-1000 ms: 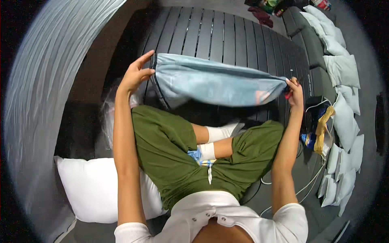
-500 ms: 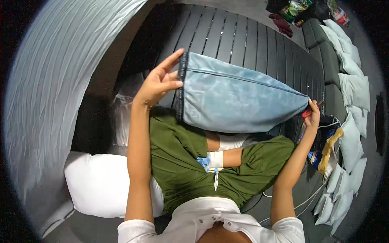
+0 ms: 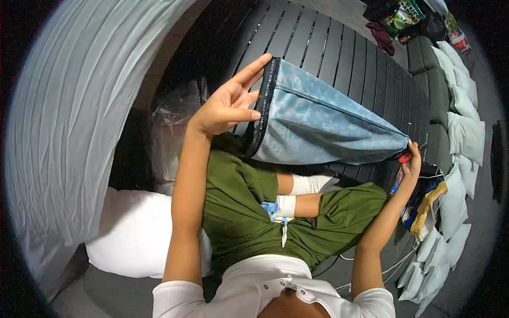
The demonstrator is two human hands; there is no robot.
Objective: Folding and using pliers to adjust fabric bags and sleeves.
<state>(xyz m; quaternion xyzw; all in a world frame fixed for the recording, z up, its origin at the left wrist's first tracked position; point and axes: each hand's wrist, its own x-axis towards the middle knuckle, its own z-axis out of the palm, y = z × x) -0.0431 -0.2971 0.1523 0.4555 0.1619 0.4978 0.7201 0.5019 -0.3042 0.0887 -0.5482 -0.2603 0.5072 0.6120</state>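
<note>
Both hands (image 3: 228,103) (image 3: 411,165), blue cloth (image 3: 323,124) stretched

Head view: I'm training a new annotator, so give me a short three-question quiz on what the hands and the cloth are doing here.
1. True or false: the light blue fabric cover lies flat on the dark slatted platform.
2. Which hand grips small red scissors? A left, B right.
3. What edges the cover's end by the left hand?

Key: 1 false, it is held up, stretched between both hands. 2 B, the right hand. 3 A dark band.
</note>
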